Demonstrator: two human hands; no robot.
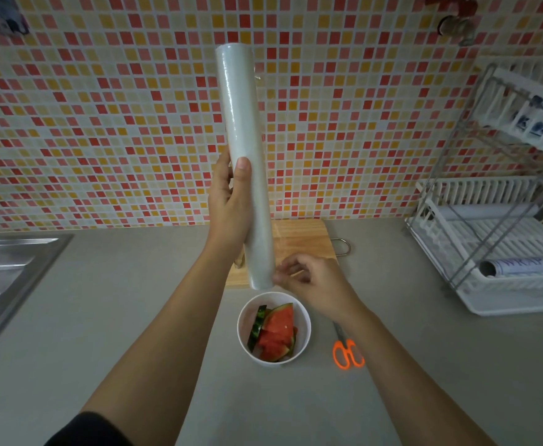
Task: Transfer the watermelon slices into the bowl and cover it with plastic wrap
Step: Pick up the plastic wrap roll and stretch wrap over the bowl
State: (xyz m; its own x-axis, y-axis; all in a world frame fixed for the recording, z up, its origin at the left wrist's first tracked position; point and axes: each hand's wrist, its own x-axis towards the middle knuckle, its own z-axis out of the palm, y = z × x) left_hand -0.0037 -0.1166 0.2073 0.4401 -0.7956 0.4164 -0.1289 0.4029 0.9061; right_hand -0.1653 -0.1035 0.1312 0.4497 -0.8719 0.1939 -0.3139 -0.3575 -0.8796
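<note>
Nearly upright — wrap roll (243, 130) in left hand (228, 209), base pinched by right hand (313, 284).

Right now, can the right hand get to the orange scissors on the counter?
Probably yes: the scissors lie uncovered close by the right hand, nothing between them, though it must first release the plastic wrap roll.
</note>
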